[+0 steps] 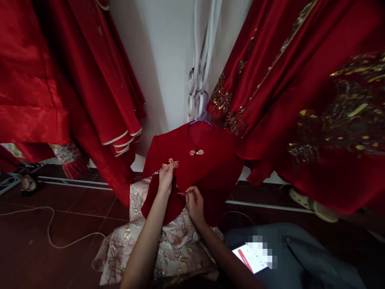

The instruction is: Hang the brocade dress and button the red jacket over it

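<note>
Deep-red cloth is filling the middle of my view, folks: a top point(216, 168) is hanging right in front of me, shoulders spread on a purple hanger point(206, 103). Up at the neckline, the gold flower clasp point(196, 152) is lying straight across and looking fastened, so I'm judging that part done. Lower down, it's looking undone: the flower trim point(171, 160) and the beaded trim point(181, 194) are sitting apart. My left fingers point(169, 168) are closing narrowly around the first, and my right fingers point(191, 190) are pinching small at the second, though I can't tell how firmly.

Under the loose red flap, pale brocade point(116, 245) is spreading in folds. To my right, a lit phone point(249, 257) is resting on a grey trouser leg point(319, 249). Behind the hanger, white metalwork point(204, 52) is rising along the wall, and more red garments point(87, 76) are crowding in on both sides. A pale cable point(51, 228) is looping over the floor tiles point(81, 216). Containers? I'm not making out any.
</note>
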A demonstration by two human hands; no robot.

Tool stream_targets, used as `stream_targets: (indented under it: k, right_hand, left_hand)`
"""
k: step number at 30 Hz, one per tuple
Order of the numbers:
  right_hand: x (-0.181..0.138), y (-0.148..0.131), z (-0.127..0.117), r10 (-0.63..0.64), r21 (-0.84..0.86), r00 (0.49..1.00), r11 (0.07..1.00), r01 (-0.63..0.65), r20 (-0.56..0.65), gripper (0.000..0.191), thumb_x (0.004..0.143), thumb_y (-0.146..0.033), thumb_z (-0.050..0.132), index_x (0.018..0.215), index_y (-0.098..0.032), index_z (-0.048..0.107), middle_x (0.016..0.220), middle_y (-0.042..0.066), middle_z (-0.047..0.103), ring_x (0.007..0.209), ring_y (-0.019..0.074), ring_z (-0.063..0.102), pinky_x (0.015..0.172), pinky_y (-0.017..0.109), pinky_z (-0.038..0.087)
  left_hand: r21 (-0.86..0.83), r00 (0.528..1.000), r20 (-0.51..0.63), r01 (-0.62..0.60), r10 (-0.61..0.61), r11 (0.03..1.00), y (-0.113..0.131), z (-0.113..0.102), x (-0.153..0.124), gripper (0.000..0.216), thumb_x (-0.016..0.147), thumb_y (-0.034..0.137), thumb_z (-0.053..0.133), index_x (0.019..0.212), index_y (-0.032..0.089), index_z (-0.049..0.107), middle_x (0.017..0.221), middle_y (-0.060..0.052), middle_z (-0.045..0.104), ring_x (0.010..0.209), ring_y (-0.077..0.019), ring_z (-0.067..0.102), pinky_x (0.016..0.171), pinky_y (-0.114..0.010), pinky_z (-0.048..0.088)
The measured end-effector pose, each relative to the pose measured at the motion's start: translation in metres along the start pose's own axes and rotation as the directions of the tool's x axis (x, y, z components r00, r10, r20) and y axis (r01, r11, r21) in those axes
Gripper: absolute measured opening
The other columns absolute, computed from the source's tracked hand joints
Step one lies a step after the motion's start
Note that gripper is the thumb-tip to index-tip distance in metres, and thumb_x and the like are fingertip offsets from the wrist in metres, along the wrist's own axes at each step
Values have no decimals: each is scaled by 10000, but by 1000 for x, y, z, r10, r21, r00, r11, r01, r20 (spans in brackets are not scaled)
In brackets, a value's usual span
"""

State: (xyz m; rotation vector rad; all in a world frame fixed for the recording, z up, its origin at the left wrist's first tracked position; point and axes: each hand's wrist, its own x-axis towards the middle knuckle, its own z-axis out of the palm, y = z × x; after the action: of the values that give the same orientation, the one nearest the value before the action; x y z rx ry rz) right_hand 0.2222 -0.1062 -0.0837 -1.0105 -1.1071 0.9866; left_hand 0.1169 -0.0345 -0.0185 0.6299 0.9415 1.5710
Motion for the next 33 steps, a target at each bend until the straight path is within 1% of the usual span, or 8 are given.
stream_targets:
  k: [5, 8, 12, 15, 19, 25, 30, 33]
  right_hand:
    - [0, 1, -1, 21, -10, 1000, 1000, -21, -1, 50, 767, -230, 455, 767, -195, 490, 536, -71, 392, 464, 85, 349, 447, 205, 274]
    - [1, 2, -1, 33, -19, 999, 999, -33, -9, 49, 766, -239, 458, 762, -198, 485, 537, -68, 399, 466, 88, 359, 447, 206, 275]
    - [1, 2, -1, 13, -24, 1000, 1000, -13, -13, 52, 765, -243, 457, 766, -199, 485, 539, -65, 396, 483, 93, 367, 471, 209, 297]
    - [1, -1, -1, 3, -26, 1000, 1000, -4, -15, 53, 763, -245, 458, 770, -200, 484, 552, -63, 401, 492, 92, 370, 479, 206, 302]
    - [1, -7, 0, -10, -36, 999, 999, 9, -34, 54, 756, -253, 457, 755, -205, 481, 562, -57, 417, 503, 97, 385, 485, 205, 312]
    - [-2, -11, 1, -30, -56, 999, 998, 27, -40, 60, 755, -254, 461, 756, -204, 494, 582, -46, 446, 552, 113, 433, 533, 214, 357]
    - [4, -39, -3, -273, -203, 929, 953, 225, -251, 81, 795, -241, 463, 741, -206, 512, 761, 16, 523, 764, 156, 521, 747, 303, 432]
    - [35, -80, -4, -422, -159, 862, 906, 391, -283, 128, 822, -296, 481, 891, -209, 545, 1010, 71, 558, 994, 187, 532, 924, 378, 402]
  left_hand:
    - [105, 999, 23, -39, 37, 994, 1, 15, -4, 312, 773, 414, 557, 891, 153, 682, 867, -67, 702, 866, -176, 634, 854, -318, 448]
    - [330, 955, 236, -253, 180, 910, 13, 34, -9, 275, 839, 381, 485, 908, 182, 661, 920, -57, 677, 882, -164, 611, 845, -300, 446]
    - [598, 722, 579, -691, 378, 406, 33, 60, -11, 223, 864, 317, 478, 1022, 227, 608, 983, -63, 604, 900, -170, 558, 805, -286, 446]
    - [685, 627, 697, -725, 349, -65, 43, 72, -5, 207, 872, 326, 470, 991, 214, 596, 987, -101, 538, 974, -226, 495, 731, -302, 456]
    - [621, 553, 784, -713, 282, -326, 51, 79, 3, 163, 871, 283, 464, 905, 182, 587, 981, -113, 515, 983, -252, 468, 766, -357, 442]
    - [487, 430, 862, -848, 270, -206, 64, 81, 5, 163, 842, 259, 480, 925, 184, 599, 984, -94, 579, 1020, -247, 479, 1038, -496, 231]
    - [523, 519, 824, -851, 226, 47, 65, 77, 3, 188, 818, 235, 478, 920, 259, 635, 782, -37, 611, 904, -210, 541, 1096, -498, 102]
    - [541, 559, 750, -826, 353, 158, 66, 75, 1, 160, 803, 273, 513, 892, 256, 645, 756, -33, 630, 860, -214, 553, 1090, -492, 102]
